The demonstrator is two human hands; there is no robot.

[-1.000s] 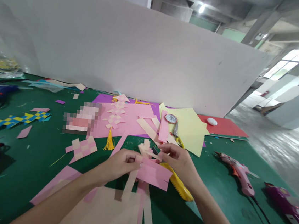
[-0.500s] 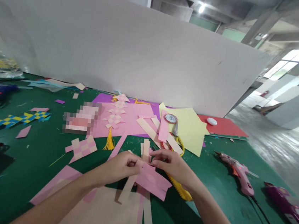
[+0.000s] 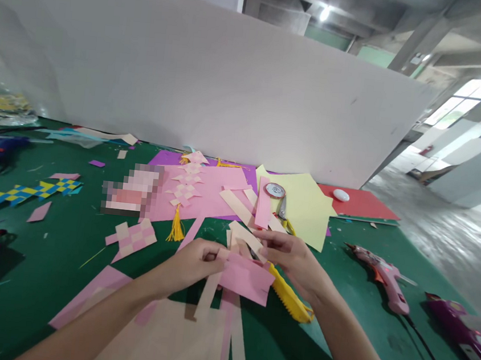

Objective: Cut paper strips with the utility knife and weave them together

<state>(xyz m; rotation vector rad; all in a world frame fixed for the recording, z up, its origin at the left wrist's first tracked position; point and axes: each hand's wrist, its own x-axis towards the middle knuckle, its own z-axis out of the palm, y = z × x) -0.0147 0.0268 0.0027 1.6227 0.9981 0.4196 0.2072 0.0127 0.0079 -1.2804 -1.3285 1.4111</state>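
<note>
Near the front middle of the table, my left hand (image 3: 199, 263) pinches a pink paper piece (image 3: 247, 280) at its left edge, between thumb and fingers. A cream paper strip (image 3: 207, 298) hangs below those fingers. My right hand (image 3: 294, 260) is closed on the right end of another cream paper strip (image 3: 246, 238), which slants up and left above the pink piece. Just under my right hand lies a yellow utility knife (image 3: 290, 298). More cream and pink strips lie beneath the work, partly hidden, over a cream sheet (image 3: 163, 338).
A woven pink-and-cream piece (image 3: 134, 239) lies left, and a similar chain with a yellow tassel (image 3: 176, 226) lies behind. Scissors (image 3: 283, 207) and a tape roll (image 3: 274, 190) rest on yellow paper. A pink glue gun (image 3: 383, 275) sits right. A white panel (image 3: 217, 74) borders the back.
My right hand has shifted slightly right, and a cream strip now slants from its fingers. The pink piece in my left hand has risen a little, and more of the knife shows.
</note>
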